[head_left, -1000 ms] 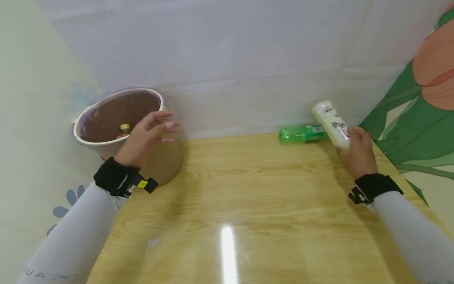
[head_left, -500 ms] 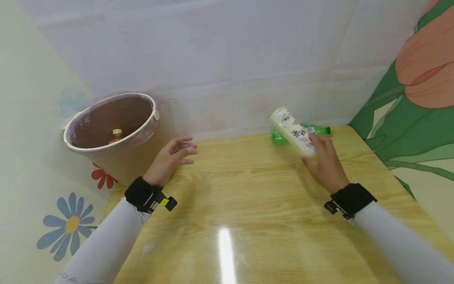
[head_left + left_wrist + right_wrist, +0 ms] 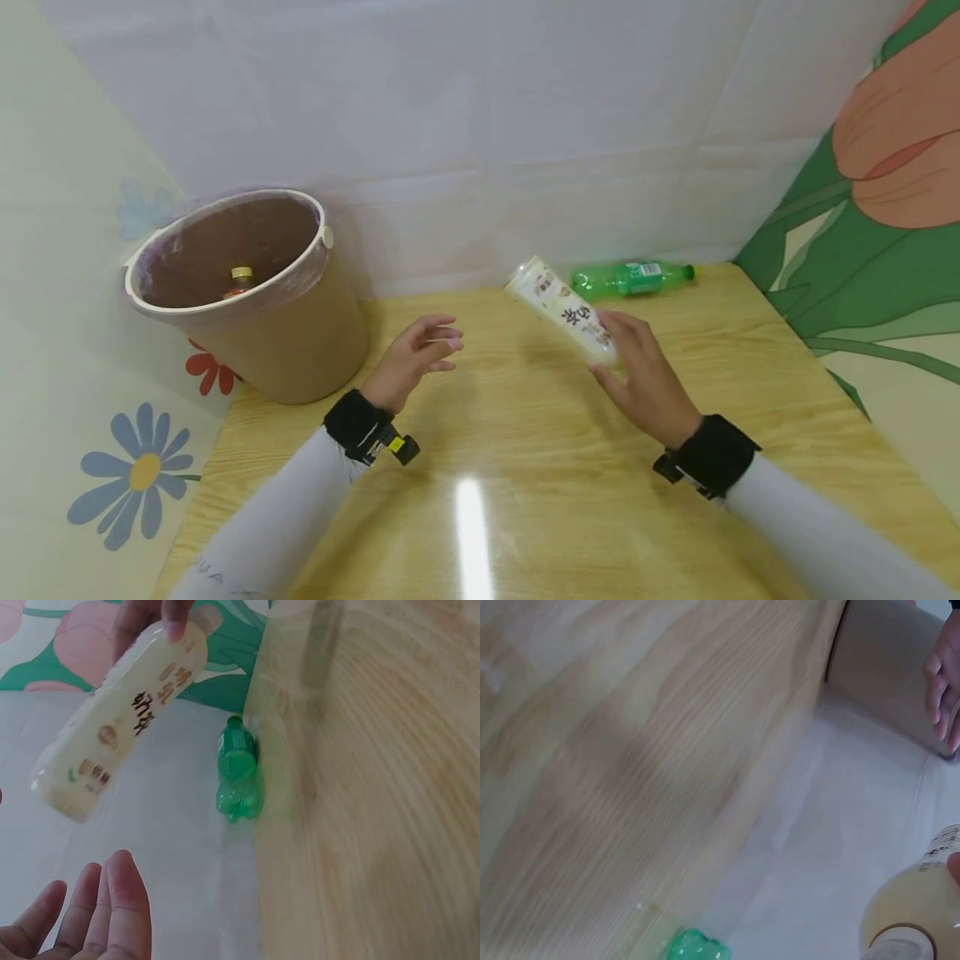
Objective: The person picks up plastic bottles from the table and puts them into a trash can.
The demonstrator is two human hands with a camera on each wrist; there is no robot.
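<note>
A cream-coloured drink bottle (image 3: 561,307) with dark lettering is tilted above the table. My right hand (image 3: 647,379) grips it near its neck end, and its base points up and left toward my left hand. In the right wrist view the rounded shoulder of this bottle (image 3: 911,911) shows at the lower right. My left hand (image 3: 414,357) hangs over the table, fingers loosely bent and apart from the bottle, holding nothing. Behind the held bottle, a green plastic bottle (image 3: 630,279) lies on its side along the table's back edge.
A brown bin (image 3: 307,342) with a pale rim and clear liner stands at the table's left back corner. Inside it shows a yellow-capped bottle (image 3: 242,282). A white-covered wall (image 3: 420,142) rises behind the wooden table (image 3: 517,433); painted walls stand at both sides.
My right hand has carried the cream-coloured bottle left, past the green bottle and nearer the table's middle. My left hand has moved right, away from the bin.
</note>
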